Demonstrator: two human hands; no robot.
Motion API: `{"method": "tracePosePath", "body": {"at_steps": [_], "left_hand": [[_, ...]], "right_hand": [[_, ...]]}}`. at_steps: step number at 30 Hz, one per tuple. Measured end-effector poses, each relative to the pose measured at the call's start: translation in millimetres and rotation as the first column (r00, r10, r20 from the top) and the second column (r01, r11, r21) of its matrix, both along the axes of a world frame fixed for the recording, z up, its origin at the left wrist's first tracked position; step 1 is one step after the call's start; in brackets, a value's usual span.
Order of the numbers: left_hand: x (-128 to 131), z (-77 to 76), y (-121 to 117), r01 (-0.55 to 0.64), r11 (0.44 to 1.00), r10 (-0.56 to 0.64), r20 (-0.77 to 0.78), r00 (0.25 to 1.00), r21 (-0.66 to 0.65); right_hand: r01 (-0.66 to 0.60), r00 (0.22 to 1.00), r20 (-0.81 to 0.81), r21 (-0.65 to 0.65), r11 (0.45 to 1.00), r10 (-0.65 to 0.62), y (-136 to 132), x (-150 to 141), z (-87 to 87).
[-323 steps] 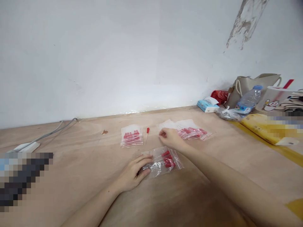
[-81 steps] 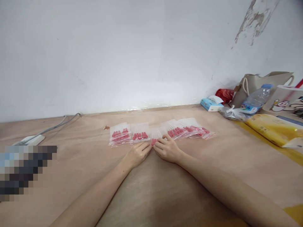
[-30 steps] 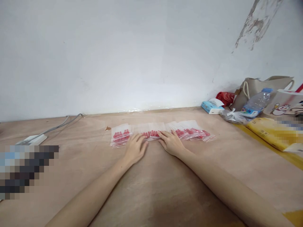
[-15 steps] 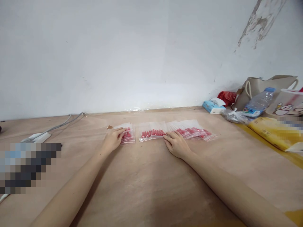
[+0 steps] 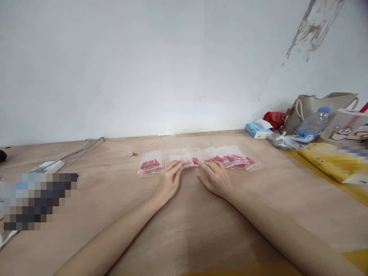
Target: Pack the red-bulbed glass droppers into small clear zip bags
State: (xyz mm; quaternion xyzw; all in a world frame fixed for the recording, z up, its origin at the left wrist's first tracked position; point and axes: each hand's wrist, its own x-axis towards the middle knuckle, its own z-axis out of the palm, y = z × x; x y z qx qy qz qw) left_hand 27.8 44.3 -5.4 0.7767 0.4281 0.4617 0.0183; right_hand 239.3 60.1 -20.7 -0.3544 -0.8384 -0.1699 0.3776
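Observation:
A row of small clear zip bags holding red finger-shaped pieces lies flat on the table. My left hand (image 5: 169, 178) rests on the near edge of the middle bag (image 5: 188, 154), its fingers stretched over the plastic and covering part of the red pieces. Beside it, my right hand (image 5: 215, 178) lies palm down, fingers spread, with the tips at the near edge of the right-hand bags (image 5: 231, 152). These bags overlap one another. To the left sits a separate stack of bags (image 5: 151, 156), untouched by either hand.
A tissue pack (image 5: 258, 128), a plastic bottle (image 5: 313, 124), a tote bag (image 5: 339, 100), a knotted clear bag (image 5: 283, 141) and a yellow packet (image 5: 324, 159) crowd the right side. At left are a white power strip (image 5: 53, 167) and a grey cable (image 5: 77, 152). A wall stands behind.
My left hand has left the left stack and moved right onto the middle bag. The left stack now shows fully. My right hand has stayed nearly in place.

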Motion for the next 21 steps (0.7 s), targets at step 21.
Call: {"method": "tracePosePath", "body": {"at_steps": [21], "left_hand": [[-32,-9.1,-20,0.297,0.877,-0.117,-0.433,0.894,0.377]], "right_hand": [[-0.181,0.978,0.144,0.211,0.961,0.152,-15,7,1.1]]}}
